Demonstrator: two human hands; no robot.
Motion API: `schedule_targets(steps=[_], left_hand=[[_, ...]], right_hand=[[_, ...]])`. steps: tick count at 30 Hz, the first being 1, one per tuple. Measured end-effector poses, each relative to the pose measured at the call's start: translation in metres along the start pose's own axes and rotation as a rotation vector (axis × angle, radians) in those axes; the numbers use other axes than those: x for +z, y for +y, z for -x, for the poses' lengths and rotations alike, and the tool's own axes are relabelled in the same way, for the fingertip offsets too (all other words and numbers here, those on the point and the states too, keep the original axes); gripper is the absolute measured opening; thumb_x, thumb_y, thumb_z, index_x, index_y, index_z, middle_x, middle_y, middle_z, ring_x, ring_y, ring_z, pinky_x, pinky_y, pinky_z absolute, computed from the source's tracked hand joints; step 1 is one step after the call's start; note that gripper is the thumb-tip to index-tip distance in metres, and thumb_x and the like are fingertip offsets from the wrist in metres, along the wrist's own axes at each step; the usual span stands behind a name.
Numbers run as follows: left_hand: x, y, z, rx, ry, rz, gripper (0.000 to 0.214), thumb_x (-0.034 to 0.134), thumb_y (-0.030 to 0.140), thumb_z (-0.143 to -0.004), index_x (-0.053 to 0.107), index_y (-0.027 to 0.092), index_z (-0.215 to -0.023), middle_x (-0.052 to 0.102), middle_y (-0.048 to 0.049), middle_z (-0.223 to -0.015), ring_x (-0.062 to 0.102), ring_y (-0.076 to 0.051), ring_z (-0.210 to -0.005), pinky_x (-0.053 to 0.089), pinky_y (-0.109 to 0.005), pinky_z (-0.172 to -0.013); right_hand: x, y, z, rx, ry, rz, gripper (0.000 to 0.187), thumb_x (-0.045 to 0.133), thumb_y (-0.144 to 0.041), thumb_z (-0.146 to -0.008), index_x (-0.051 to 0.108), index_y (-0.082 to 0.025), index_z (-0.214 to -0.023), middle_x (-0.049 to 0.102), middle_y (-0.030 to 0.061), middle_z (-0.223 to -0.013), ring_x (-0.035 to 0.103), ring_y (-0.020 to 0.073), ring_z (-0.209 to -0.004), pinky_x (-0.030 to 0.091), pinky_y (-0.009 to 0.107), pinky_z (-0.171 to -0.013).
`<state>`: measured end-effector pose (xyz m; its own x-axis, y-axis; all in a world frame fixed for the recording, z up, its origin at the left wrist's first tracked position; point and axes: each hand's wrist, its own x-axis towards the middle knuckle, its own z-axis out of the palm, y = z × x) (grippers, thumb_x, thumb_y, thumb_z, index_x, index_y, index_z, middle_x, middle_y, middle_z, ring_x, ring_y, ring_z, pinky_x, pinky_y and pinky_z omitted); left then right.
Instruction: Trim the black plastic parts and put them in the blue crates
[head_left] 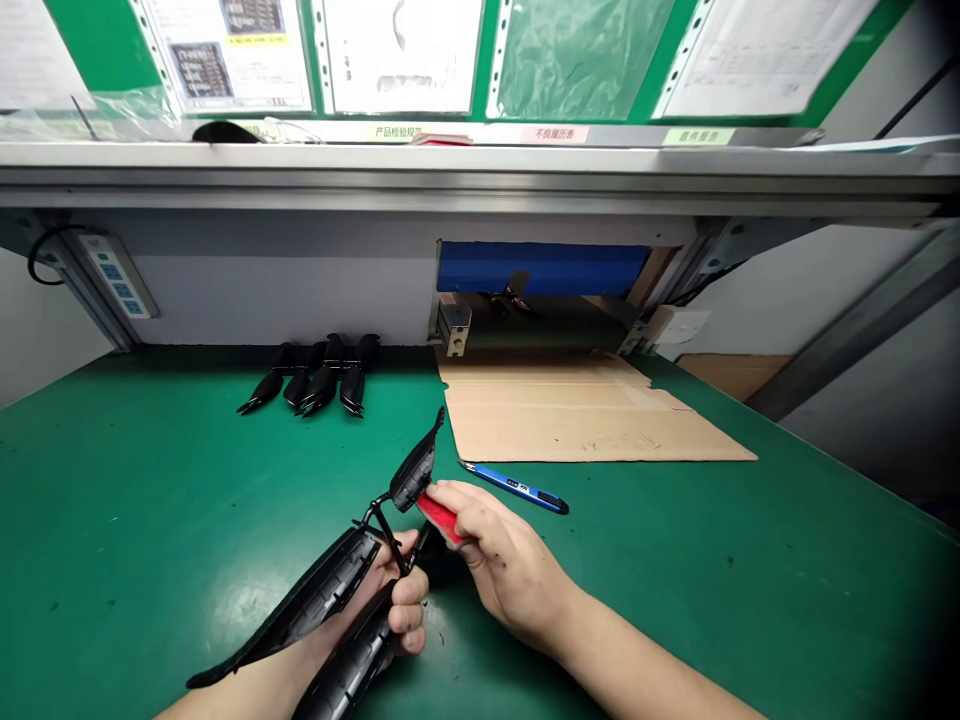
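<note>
You work at a broad, smooth green bench top (675, 570), with a flat, creased tan cardboard sheet (577, 425) lying beyond your hands. Raised in the foreground, left of centre, is a black branched moulding (345, 570), likely plastic, its leaf-shaped blades tapering to points, ribbed faces showing. Your left hand (409, 605) grasps it with fingers curled round the thin stems; a hold close to the joint should keep the slender arms from flexing. Your right hand (506, 550) pinches a red pad between thumb and fingertips. Glossy black pieces (322, 385) of similar shape lie near the back panel (285, 290), while a slim blue pen (517, 488) rests just beside the cardboard. Smallest, the red pad (444, 518), flat and grey-edged, appears to touch the short upper blade: light, even strokes along the curve would probably treat that edge best.
</note>
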<state>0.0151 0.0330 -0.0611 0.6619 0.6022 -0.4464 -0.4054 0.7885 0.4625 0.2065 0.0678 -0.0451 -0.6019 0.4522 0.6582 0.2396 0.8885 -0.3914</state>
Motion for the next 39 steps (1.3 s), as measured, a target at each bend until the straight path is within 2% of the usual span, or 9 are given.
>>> schedule_targets(steps=[3,5,8,14,18,21,26,35,39], left_hand=[[0.004,0.003,0.005,0.008,-0.012,0.013,0.06,0.028,0.045,-0.093,0.042,0.017,-0.042,0.026,0.0034,-0.036,0.025,-0.008,-0.034,0.033,-0.021,-0.047],[0.008,0.006,0.008,0.011,-0.017,0.024,0.059,0.029,0.044,-0.094,0.042,0.017,-0.042,0.025,0.0039,-0.036,0.024,-0.008,-0.035,0.034,-0.021,-0.047],[0.012,0.009,0.013,0.011,-0.026,0.035,0.058,0.032,0.04,-0.093,0.041,0.017,-0.041,0.023,0.0046,-0.036,0.021,-0.007,-0.034,0.033,-0.021,-0.046],[0.012,0.004,0.015,0.045,-0.039,0.047,0.054,0.036,0.036,-0.092,0.042,0.017,-0.041,0.024,0.0047,-0.037,0.025,-0.008,-0.033,0.032,-0.024,-0.047],[0.009,0.0,0.012,0.045,-0.04,0.06,0.047,0.046,0.034,-0.087,0.044,0.016,-0.043,0.028,0.0045,-0.039,0.027,-0.007,-0.033,0.032,-0.024,-0.046],[0.007,-0.001,0.012,0.073,-0.02,0.08,0.034,0.056,0.032,-0.079,0.049,0.015,-0.05,0.035,0.0045,-0.044,0.03,-0.006,-0.034,0.032,-0.023,-0.045],[0.008,0.0,0.011,0.057,-0.016,0.067,0.046,0.05,0.036,-0.085,0.043,0.016,-0.044,0.028,0.0053,-0.038,0.027,-0.007,-0.032,0.032,-0.024,-0.044],[0.007,-0.002,0.01,0.102,0.007,0.055,0.041,0.057,0.034,-0.081,0.045,0.015,-0.047,0.034,0.0046,-0.041,0.03,-0.006,-0.033,0.031,-0.022,-0.045],[0.007,0.0,0.009,0.092,0.008,0.032,0.045,0.049,0.032,-0.087,0.045,0.015,-0.046,0.034,0.0028,-0.038,0.033,-0.008,-0.033,0.034,-0.024,-0.045]], right_hand=[[-0.003,0.006,0.001,-0.118,-0.053,0.04,0.046,0.035,-0.006,-0.095,0.033,-0.02,-0.139,0.047,0.0118,-0.135,0.042,0.0226,-0.126,0.042,0.047,-0.103],[-0.006,0.007,0.0,-0.171,-0.104,0.102,0.052,0.03,-0.002,-0.095,0.028,-0.016,-0.144,0.041,0.0142,-0.139,0.035,0.0247,-0.131,0.039,0.05,-0.106],[-0.008,0.002,-0.002,-0.217,-0.094,0.149,0.05,0.029,-0.005,-0.096,0.028,-0.013,-0.145,0.039,0.0162,-0.14,0.032,0.0268,-0.132,0.037,0.053,-0.106],[-0.016,-0.008,-0.006,-0.375,-0.139,0.21,0.044,0.034,-0.01,-0.096,0.037,-0.006,-0.14,0.047,0.0179,-0.133,0.037,0.0283,-0.129,0.038,0.051,-0.106],[-0.016,-0.01,-0.008,-0.344,-0.106,0.225,0.041,0.033,-0.012,-0.097,0.043,-0.009,-0.137,0.05,0.0154,-0.13,0.04,0.0269,-0.127,0.038,0.05,-0.105],[-0.012,-0.011,-0.009,-0.381,-0.129,0.175,0.039,0.034,-0.012,-0.098,0.045,-0.008,-0.135,0.051,0.0163,-0.129,0.04,0.0269,-0.126,0.04,0.049,-0.104],[-0.008,-0.008,-0.008,-0.344,-0.082,0.158,0.04,0.034,-0.011,-0.098,0.042,-0.007,-0.137,0.05,0.0177,-0.13,0.04,0.0268,-0.127,0.039,0.049,-0.105],[-0.01,-0.005,-0.007,-0.353,-0.113,0.124,0.038,0.036,-0.013,-0.098,0.046,-0.009,-0.135,0.053,0.0151,-0.128,0.043,0.0248,-0.125,0.041,0.046,-0.105],[-0.01,-0.002,-0.006,-0.314,-0.096,0.133,0.039,0.038,-0.011,-0.097,0.046,-0.011,-0.134,0.053,0.0141,-0.128,0.043,0.024,-0.125,0.04,0.045,-0.106]])
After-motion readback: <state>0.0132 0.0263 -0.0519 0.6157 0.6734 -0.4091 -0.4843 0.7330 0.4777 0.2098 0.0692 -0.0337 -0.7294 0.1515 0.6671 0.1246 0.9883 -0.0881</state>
